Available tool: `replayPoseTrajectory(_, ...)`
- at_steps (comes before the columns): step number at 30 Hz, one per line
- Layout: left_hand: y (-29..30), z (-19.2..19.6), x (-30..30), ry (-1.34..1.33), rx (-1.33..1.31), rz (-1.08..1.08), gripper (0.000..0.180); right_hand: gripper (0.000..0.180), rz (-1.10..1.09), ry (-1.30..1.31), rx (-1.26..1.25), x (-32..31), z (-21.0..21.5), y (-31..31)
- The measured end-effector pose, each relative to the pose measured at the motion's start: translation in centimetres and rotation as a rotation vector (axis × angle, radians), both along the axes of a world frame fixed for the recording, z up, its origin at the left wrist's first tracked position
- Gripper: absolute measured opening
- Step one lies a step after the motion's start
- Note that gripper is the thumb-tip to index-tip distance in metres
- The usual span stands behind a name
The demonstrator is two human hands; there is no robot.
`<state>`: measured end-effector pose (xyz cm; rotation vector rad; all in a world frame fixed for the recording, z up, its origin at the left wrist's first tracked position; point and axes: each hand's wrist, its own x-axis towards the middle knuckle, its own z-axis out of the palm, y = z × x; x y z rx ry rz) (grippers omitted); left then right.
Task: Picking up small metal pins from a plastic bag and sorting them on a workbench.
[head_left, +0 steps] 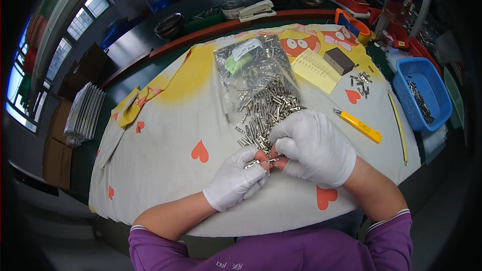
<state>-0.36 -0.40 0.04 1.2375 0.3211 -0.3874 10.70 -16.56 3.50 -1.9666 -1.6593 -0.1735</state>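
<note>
Left hand point(236, 178) in white cotton glove, grip pinched narrow on a small silver metal clip piece point(252, 163); right hand point(314, 151), gloved, grip closed on a second small piece point(273, 160), tips meeting. Judged step: mating two pieces; alignment wanted. Just beyond, the loose heap of silver metal parts point(266, 110) spills from a clear plastic bag point(251, 62) on the cloth-covered surface point(165, 120); yellow utility knife point(357, 125) to the right

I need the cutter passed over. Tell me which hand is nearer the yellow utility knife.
Right. The right hand lies just left of the yellow utility knife, apart from it. The left hand sits farther left and lower, beyond the right hand.
</note>
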Motion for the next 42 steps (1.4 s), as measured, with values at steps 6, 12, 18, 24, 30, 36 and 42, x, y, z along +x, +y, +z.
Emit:
replayPoseTrajectory(6,0.1,-0.8,0.0,0.013,-0.034,0.043,0.011,0.022,-0.001,0.019,0.054,0.0,-0.2,0.0)
replayPoseTrajectory(12,0.2,-0.9,-0.1,-0.027,-0.040,0.032,0.013,0.021,-0.017,0.014,0.076,0.0,-0.2,0.0)
replayPoseTrajectory(18,0.0,-0.1,-0.1,0.014,0.000,0.049,0.012,0.018,-0.076,0.073,0.064,-0.3,-0.2,-0.1)
replayPoseTrajectory(24,0.0,0.3,-0.2,0.012,0.029,0.029,0.012,0.015,-0.096,0.151,0.047,-0.2,-0.2,-0.1)
replayPoseTrajectory(30,-0.2,0.5,0.0,0.001,0.035,0.019,0.013,0.014,-0.109,0.136,0.083,-0.1,-0.7,-0.3)
replayPoseTrajectory(36,0.1,0.0,0.1,-0.015,-0.022,0.063,0.015,0.009,-0.519,-0.174,0.051,3.1,0.8,-3.0)
replayPoseTrajectory(42,0.3,-0.2,0.3,-0.079,-0.051,0.041,0.020,0.009,-1.183,-0.044,-0.251,7.4,1.4,-8.3)
